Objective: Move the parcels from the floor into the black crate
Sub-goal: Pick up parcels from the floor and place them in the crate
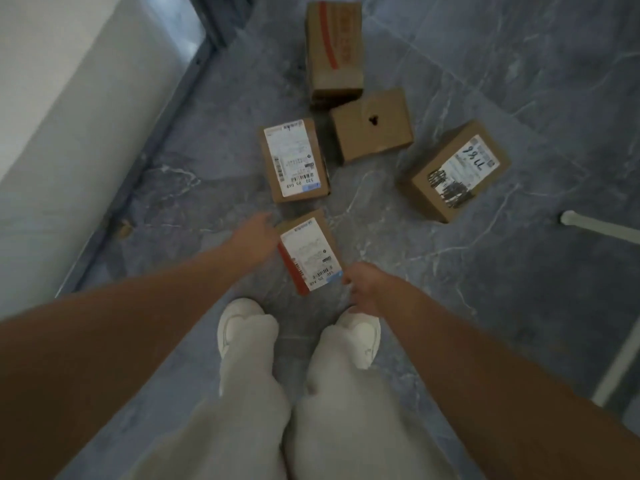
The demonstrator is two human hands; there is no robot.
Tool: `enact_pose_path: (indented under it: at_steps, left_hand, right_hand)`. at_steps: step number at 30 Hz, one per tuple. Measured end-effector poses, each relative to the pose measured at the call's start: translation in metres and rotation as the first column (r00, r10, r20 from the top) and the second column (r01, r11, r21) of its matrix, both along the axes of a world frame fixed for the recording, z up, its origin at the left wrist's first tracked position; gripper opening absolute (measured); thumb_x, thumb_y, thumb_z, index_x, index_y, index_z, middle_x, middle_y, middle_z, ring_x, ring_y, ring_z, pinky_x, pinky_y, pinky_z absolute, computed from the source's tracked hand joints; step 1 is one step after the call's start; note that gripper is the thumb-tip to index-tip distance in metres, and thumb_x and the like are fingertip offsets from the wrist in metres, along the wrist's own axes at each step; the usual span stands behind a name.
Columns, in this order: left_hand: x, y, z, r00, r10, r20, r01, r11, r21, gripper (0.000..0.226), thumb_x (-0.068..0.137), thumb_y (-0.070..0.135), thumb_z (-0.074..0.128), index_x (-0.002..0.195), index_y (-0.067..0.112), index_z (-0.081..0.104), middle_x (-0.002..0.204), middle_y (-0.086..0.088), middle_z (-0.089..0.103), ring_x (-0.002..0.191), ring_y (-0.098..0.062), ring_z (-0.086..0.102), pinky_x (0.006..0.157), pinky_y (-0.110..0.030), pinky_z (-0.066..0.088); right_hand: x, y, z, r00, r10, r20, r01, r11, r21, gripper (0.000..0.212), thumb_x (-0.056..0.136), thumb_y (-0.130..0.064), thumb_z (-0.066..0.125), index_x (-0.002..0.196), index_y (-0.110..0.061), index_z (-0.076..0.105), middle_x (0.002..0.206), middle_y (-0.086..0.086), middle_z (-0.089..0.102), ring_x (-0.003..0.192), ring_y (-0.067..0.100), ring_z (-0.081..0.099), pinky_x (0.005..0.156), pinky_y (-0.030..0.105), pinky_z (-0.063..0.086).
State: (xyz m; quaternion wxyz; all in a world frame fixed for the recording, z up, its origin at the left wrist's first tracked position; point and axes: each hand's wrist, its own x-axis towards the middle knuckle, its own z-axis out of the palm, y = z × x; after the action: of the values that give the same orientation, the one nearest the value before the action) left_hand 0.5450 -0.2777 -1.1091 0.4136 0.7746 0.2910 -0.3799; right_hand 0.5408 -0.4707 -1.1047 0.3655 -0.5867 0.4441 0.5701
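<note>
Several brown cardboard parcels lie on the grey marbled floor. The nearest parcel (310, 252), with a white label and a red strip, lies just ahead of my shoes. My left hand (256, 230) reaches down at its far left corner, fingers fairly straight, touching or nearly touching it. At its near right corner my right hand (363, 282) has loosely curled fingers. Neither hand plainly grips it. Beyond it lie a labelled parcel (294, 161), a plain parcel (372, 124), a tall parcel with red print (334, 46) and a parcel with a scribbled label (457, 171). No black crate is in view.
A white wall or cabinet side (69, 133) runs along the left with a grey skirting. White furniture legs (599, 226) stand at the right edge. My white shoes (242, 323) and pale trousers fill the lower middle.
</note>
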Motion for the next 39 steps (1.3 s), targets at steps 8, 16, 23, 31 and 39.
enact_pose_path:
  at_steps: [8, 16, 23, 31, 39]
  left_hand:
    - [-0.019, 0.004, -0.025, 0.986, -0.099, -0.131, 0.097, 0.995, -0.026, 0.025, 0.101, 0.017, 0.05, 0.114, 0.002, 0.066, 0.107, -0.007, 0.062, 0.097, -0.019, 0.058, 0.083, -0.025, 0.041]
    - [-0.017, 0.007, 0.143, 0.877, 0.477, -0.051, -0.479, 0.864, -0.154, 0.013, 0.096, 0.013, 0.051, 0.088, 0.01, 0.06, 0.102, -0.015, 0.062, 0.097, -0.029, 0.058, 0.101, -0.05, 0.048]
    - [0.075, 0.01, 0.38, 0.82, 0.495, 0.287, -0.458, 0.869, -0.189, 0.019, 0.092, 0.023, 0.056, 0.082, 0.008, 0.062, 0.073, 0.0, 0.06, 0.066, -0.01, 0.058, 0.059, -0.021, 0.044]
    - [0.094, 0.027, 0.598, 0.616, 0.552, 0.562, -0.484, 0.828, -0.283, 0.013, 0.093, 0.032, 0.052, 0.087, 0.021, 0.056, 0.086, -0.004, 0.066, 0.085, -0.024, 0.067, 0.062, -0.034, 0.051]
    - [0.091, 0.002, 0.734, 0.415, 0.627, 0.659, -0.487, 0.765, -0.421, 0.018, 0.102, 0.025, 0.05, 0.088, 0.013, 0.048, 0.095, -0.009, 0.068, 0.09, -0.02, 0.07, 0.071, -0.031, 0.059]
  right_hand:
    - [-0.001, 0.003, -0.008, 0.942, -0.314, 0.114, 0.313, 0.949, 0.031, 0.019, 0.095, 0.003, 0.039, 0.094, -0.006, 0.056, 0.095, 0.01, 0.064, 0.079, 0.016, 0.063, 0.054, 0.033, 0.053]
    - [0.05, 0.004, 0.166, 0.925, -0.289, 0.245, 0.287, 0.957, 0.046, 0.023, 0.099, -0.028, 0.043, 0.091, -0.016, 0.06, 0.088, 0.003, 0.064, 0.083, 0.015, 0.059, 0.063, 0.037, 0.041]
    - [0.128, 0.019, 0.428, 0.853, -0.18, 0.49, 0.213, 0.977, -0.01, 0.033, 0.103, -0.041, 0.041, 0.092, -0.012, 0.052, 0.081, 0.007, 0.061, 0.068, 0.021, 0.057, 0.072, 0.041, 0.049]
    - [0.184, 0.038, 0.673, 0.543, -0.111, 0.832, 0.007, 0.992, 0.128, 0.023, 0.101, -0.017, 0.047, 0.089, -0.007, 0.064, 0.103, 0.02, 0.07, 0.09, 0.029, 0.067, 0.077, 0.034, 0.055]
    - [0.2, 0.03, 0.798, 0.259, -0.031, 0.966, -0.233, 0.968, 0.093, 0.015, 0.096, -0.013, 0.053, 0.106, -0.014, 0.064, 0.076, 0.0, 0.068, 0.044, -0.002, 0.061, 0.037, 0.011, 0.041]
